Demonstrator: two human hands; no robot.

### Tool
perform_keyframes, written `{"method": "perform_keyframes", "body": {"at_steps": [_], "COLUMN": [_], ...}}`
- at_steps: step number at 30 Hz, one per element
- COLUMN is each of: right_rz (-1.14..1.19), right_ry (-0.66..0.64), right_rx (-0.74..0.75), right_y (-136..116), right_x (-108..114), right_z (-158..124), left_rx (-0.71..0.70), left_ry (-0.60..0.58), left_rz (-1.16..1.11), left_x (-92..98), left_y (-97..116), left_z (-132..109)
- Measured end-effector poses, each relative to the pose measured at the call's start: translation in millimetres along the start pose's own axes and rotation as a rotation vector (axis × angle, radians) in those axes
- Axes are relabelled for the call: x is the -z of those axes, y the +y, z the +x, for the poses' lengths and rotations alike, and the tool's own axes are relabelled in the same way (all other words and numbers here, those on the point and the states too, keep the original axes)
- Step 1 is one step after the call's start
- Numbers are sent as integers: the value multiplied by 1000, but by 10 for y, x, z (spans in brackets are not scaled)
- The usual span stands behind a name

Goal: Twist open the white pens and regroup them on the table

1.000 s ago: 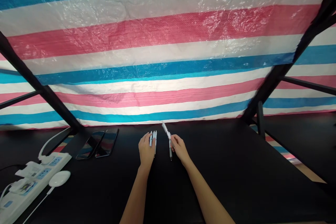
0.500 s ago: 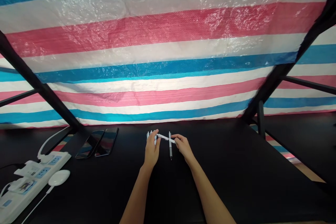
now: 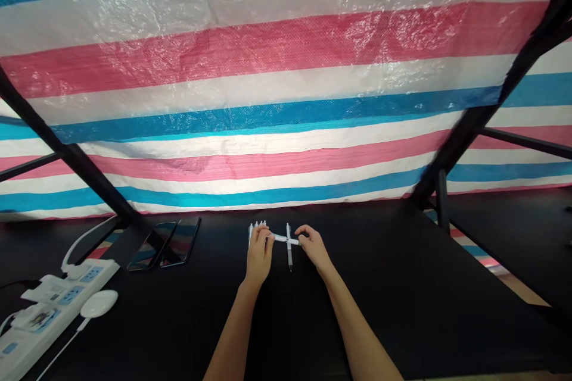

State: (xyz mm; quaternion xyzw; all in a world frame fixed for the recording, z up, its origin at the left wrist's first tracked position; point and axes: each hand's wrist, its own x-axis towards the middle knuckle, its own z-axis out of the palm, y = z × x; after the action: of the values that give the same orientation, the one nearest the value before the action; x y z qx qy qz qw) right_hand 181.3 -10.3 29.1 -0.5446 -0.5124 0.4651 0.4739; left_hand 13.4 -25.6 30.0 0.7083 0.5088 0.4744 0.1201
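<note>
A white pen [image 3: 280, 238] spans the gap between my hands, nearly level. My left hand [image 3: 259, 256] pinches its left end between thumb and fingers. Thumb and forefinger of my right hand [image 3: 314, 250] close on its right end. Beneath it, a second pen [image 3: 290, 259], white with a grey grip, lies lengthwise on the black table with its tip towards me; the held pen crosses over it. Several white pens [image 3: 257, 225] lie side by side at my left fingers, mostly hidden behind that hand.
On the left lie two dark phones [image 3: 181, 244], side by side. A white power strip [image 3: 58, 303] with plugs and a round white charger [image 3: 99, 303] are at the near left. Black frame legs [image 3: 460, 143] stand before a striped tarp [image 3: 277, 83].
The held pen has turned from a slant to nearly level, its left end lower. My left fingers have come down slightly, showing more of the pens behind them.
</note>
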Motion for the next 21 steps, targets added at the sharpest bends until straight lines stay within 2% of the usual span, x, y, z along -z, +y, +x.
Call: {"method": "perform_keyframes", "body": {"at_steps": [3, 6, 11, 14, 18, 21], "right_rz": [-97, -106, -5, 93, 163, 162], "right_ry": [72, 67, 45, 63, 65, 52], "right_rx": [102, 162, 221, 198, 128, 107], "right_y": [3, -33, -34, 13, 45, 37], "right_x": [-24, -33, -12, 14, 36, 38], "right_z": [-28, -68, -52, -5, 25, 21], "left_rx": [41, 102, 183, 224, 124, 76], "left_ry": [47, 93, 161, 134, 67, 65], "left_rz": [-18, -64, -159, -239, -251, -222], "left_x": [17, 25, 38, 38, 18, 8], "left_y": [10, -6, -39, -23, 4, 6], "left_z": [18, 35, 47, 40, 26, 22]}}
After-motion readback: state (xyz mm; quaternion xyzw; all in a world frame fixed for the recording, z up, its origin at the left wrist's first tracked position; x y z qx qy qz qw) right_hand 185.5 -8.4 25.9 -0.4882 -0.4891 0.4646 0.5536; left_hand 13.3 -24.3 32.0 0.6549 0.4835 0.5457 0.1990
